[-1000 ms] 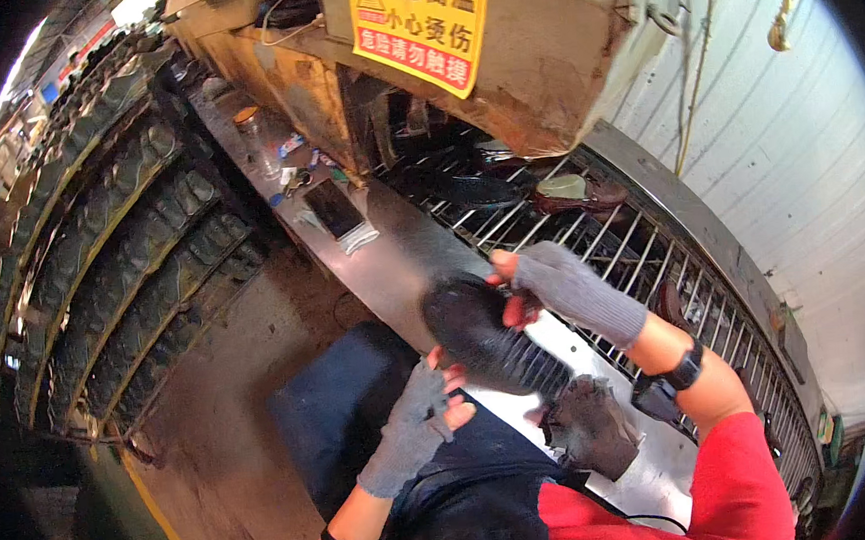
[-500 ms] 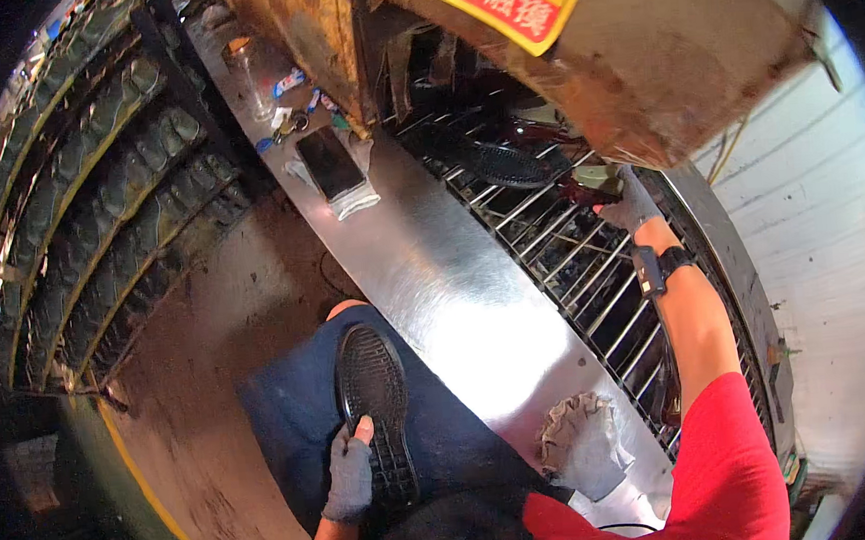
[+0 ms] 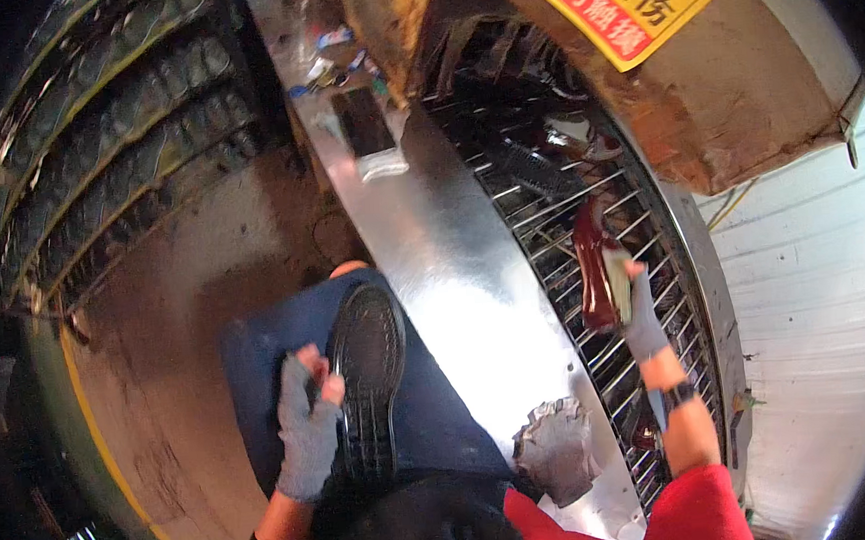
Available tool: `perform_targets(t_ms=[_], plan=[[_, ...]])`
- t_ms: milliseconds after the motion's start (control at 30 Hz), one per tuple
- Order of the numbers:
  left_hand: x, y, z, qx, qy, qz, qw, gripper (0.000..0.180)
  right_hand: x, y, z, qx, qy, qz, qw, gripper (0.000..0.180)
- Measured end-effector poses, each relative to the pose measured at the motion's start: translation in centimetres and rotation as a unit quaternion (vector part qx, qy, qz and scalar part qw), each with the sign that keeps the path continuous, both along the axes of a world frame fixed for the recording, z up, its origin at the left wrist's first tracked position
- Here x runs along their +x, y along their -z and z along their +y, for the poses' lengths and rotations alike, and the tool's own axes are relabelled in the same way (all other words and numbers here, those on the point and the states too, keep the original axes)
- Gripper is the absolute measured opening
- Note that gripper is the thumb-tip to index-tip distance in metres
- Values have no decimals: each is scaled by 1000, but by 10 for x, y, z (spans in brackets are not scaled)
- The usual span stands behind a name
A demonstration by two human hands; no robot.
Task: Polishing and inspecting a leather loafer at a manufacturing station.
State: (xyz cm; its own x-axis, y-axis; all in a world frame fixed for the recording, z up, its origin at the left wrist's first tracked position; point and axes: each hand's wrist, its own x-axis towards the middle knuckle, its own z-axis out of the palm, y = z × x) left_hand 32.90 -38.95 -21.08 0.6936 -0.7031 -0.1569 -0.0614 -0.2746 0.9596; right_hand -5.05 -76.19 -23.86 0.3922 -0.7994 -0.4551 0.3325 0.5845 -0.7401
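A black shoe sole (image 3: 364, 365) lies on my lap, its ridged side up. My left hand (image 3: 308, 419), in a grey fingerless glove, is beside the sole's left edge with thumb and fingers apart, not gripping it. Over the metal rack on the right, my right hand (image 3: 640, 306), also gloved, grips a glossy dark red shoe (image 3: 594, 269) by its pale underside. The shoe is tilted on its side, and some of my right fingers are hidden behind it.
A black sole (image 3: 534, 167) and another shiny shoe (image 3: 568, 132) sit farther up the barred rack (image 3: 609, 353), by a rusty hood (image 3: 742, 108). The steel ledge (image 3: 432, 260) carries a phone (image 3: 362, 119) and a crumpled cloth (image 3: 557, 450). Shelves of shoes (image 3: 142, 130) stand left.
My right hand has brought the red shoe out from beside the hood, toward me along the rack. My left hand has let go of the sole and shifted left. The view has tilted slightly.
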Motion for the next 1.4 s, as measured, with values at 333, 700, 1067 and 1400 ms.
perform_targets(t_ms=[333,700,1067,1400], plan=[[0,-45,-73,-267,93,295,912,72,140,-79,230,-186,-358,120,907,119],[51,14,-83,-176,189,-12,966,70,183,-110,247,79,-338,-38,937,72],[78,-57,-79,-215,102,332,913,43,170,-68,229,116,-302,-19,946,113],[74,-71,-41,-257,204,280,902,72,221,-59,270,161,-306,-110,932,71]])
